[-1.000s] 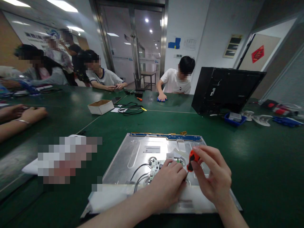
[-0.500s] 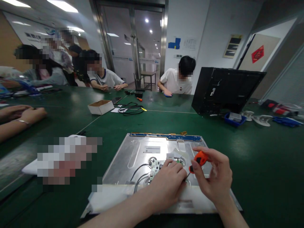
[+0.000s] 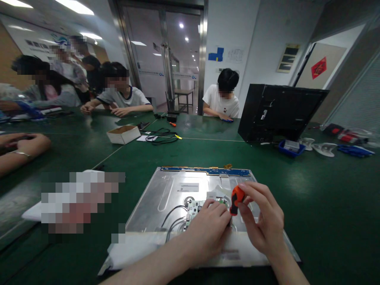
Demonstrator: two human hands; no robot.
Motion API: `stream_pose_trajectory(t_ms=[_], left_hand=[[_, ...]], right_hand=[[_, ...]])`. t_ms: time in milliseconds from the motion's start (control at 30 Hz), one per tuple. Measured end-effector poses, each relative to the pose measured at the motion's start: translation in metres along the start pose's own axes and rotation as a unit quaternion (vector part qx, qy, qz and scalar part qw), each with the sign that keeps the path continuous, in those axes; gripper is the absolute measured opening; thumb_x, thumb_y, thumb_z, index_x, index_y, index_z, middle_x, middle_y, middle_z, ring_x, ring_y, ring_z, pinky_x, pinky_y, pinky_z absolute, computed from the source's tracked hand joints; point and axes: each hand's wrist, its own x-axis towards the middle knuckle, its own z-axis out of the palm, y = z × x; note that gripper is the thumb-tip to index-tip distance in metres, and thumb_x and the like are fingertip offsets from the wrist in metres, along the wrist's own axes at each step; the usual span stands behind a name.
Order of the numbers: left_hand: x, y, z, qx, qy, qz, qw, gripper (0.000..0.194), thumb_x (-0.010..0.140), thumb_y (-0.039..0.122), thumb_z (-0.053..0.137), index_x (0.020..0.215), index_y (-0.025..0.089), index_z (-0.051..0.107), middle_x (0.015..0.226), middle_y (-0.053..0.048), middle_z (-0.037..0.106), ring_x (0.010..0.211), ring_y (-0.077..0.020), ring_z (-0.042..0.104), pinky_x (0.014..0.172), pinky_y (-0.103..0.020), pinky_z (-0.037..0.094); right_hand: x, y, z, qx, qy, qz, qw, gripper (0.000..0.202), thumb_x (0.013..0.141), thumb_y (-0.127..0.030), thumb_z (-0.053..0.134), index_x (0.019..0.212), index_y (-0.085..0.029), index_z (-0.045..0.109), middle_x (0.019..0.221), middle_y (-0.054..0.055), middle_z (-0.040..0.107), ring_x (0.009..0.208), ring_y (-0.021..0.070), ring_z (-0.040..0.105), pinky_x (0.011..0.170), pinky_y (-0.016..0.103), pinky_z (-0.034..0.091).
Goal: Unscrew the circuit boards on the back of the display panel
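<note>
A silver display panel [image 3: 166,194] lies flat with its metal back up, a blue circuit strip [image 3: 196,170] along its far edge. Near its middle sits a pale green circuit board [image 3: 192,208] with black cables [image 3: 170,222] running to it from the left. My left hand [image 3: 209,223] rests over the board, fingers bent, and covers much of it; what its fingertips hold, if anything, is hidden. In my right hand [image 3: 264,217] thumb and fingers pinch the orange and black handle of a screwdriver [image 3: 236,200], which stands nearly upright beside my left hand. Its tip is hidden.
A black monitor [image 3: 282,113] stands at the back right, with a blue tray [image 3: 291,148] before it. An open cardboard box [image 3: 123,135] and a coiled black cable [image 3: 162,136] lie farther back. Other people sit around the green table; one person's hands [image 3: 26,148] are at left.
The screwdriver has swung from a slant to nearly upright, its handle moving left with my right hand. My left hand stays over the board. Across the table, a seated person's hands have shifted left.
</note>
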Motion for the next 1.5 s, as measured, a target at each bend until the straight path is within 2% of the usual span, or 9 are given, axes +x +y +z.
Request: stream_pose_trajectory(t_ms=[133, 267, 433, 600, 800, 1033, 1333, 1500], left_hand=[[-0.0005, -0.0003, 0.0006, -0.004, 0.008, 0.004, 1.0, 0.015, 0.094, 0.015, 0.052, 0.106, 0.018, 0.061, 0.11, -0.009, 0.067, 0.105, -0.026, 0.061, 0.107, -0.048, 0.039], [-0.0011, 0.0009, -0.0006, -0.009, 0.01, 0.003, 1.0, 0.016, 0.095, 0.016, 0.05, 0.108, 0.018, 0.06, 0.114, -0.009, 0.068, 0.107, -0.0268, 0.061, 0.107, -0.049, 0.039], [0.0, 0.0015, 0.0003, -0.005, 0.007, -0.001, 1.0, 0.015, 0.095, 0.017, 0.051, 0.107, 0.018, 0.06, 0.113, -0.01, 0.067, 0.107, -0.0269, 0.061, 0.108, -0.049, 0.039], [0.0005, 0.001, 0.0004, -0.013, 0.002, 0.0, 1.0, 0.018, 0.095, 0.017, 0.051, 0.111, 0.018, 0.06, 0.114, -0.01, 0.067, 0.11, -0.0266, 0.06, 0.108, -0.049, 0.039], [0.0001, -0.0005, 0.0033, 0.031, 0.017, 0.01, 0.999, 0.014, 0.096, 0.014, 0.051, 0.106, 0.018, 0.061, 0.109, -0.009, 0.068, 0.105, -0.0263, 0.062, 0.106, -0.047, 0.04], [0.0002, 0.0004, 0.0069, 0.058, 0.017, 0.005, 0.998, 0.015, 0.097, 0.017, 0.056, 0.111, 0.017, 0.059, 0.111, -0.009, 0.069, 0.109, -0.0271, 0.062, 0.108, -0.046, 0.039], [0.0005, 0.0002, 0.0089, 0.071, 0.015, 0.003, 0.997, 0.016, 0.097, 0.02, 0.058, 0.113, 0.017, 0.059, 0.113, -0.01, 0.069, 0.109, -0.0283, 0.062, 0.107, -0.048, 0.04], [0.0003, -0.0006, 0.0091, 0.07, 0.019, 0.006, 0.997, 0.015, 0.096, 0.016, 0.057, 0.111, 0.017, 0.059, 0.113, -0.01, 0.068, 0.107, -0.0282, 0.062, 0.106, -0.048, 0.04]], right_hand=[[-0.0016, 0.0, 0.0017, -0.005, 0.007, 0.005, 1.0, 0.04, 0.091, -0.013, 0.06, 0.13, -0.019, 0.054, 0.109, 0.008, 0.064, 0.082, 0.0149, 0.062, 0.063, 0.026, 0.056], [-0.003, 0.0019, 0.0041, -0.007, 0.039, 0.01, 0.999, 0.045, 0.086, -0.014, 0.069, 0.127, -0.022, 0.053, 0.105, 0.006, 0.064, 0.088, 0.0178, 0.063, 0.064, 0.028, 0.056], [0.0, -0.0002, 0.0024, -0.026, 0.025, -0.006, 0.999, 0.041, 0.089, -0.012, 0.062, 0.129, -0.022, 0.057, 0.107, 0.007, 0.062, 0.085, 0.0164, 0.062, 0.062, 0.026, 0.056], [-0.0008, -0.0009, 0.0004, -0.01, -0.006, 0.008, 1.0, 0.048, 0.09, -0.012, 0.055, 0.137, -0.021, 0.052, 0.108, 0.009, 0.066, 0.078, 0.0171, 0.063, 0.061, 0.03, 0.057], [-0.002, -0.0008, 0.0018, -0.016, 0.004, 0.002, 1.0, 0.042, 0.088, -0.018, 0.062, 0.129, -0.021, 0.053, 0.096, 0.007, 0.069, 0.078, 0.0202, 0.067, 0.059, 0.032, 0.058], [-0.0015, 0.0006, 0.0049, -0.029, 0.039, 0.017, 0.999, 0.037, 0.088, -0.016, 0.065, 0.122, -0.021, 0.052, 0.087, 0.003, 0.066, 0.072, 0.0177, 0.068, 0.058, 0.029, 0.058], [-0.002, 0.0013, 0.0048, -0.025, 0.033, 0.013, 0.999, 0.039, 0.088, -0.015, 0.063, 0.125, -0.022, 0.053, 0.089, 0.004, 0.067, 0.075, 0.0185, 0.068, 0.06, 0.03, 0.059], [-0.0023, 0.0002, 0.0029, -0.043, 0.025, 0.014, 0.999, 0.042, 0.088, -0.015, 0.063, 0.128, -0.023, 0.057, 0.102, 0.008, 0.067, 0.085, 0.0207, 0.067, 0.062, 0.031, 0.059]])
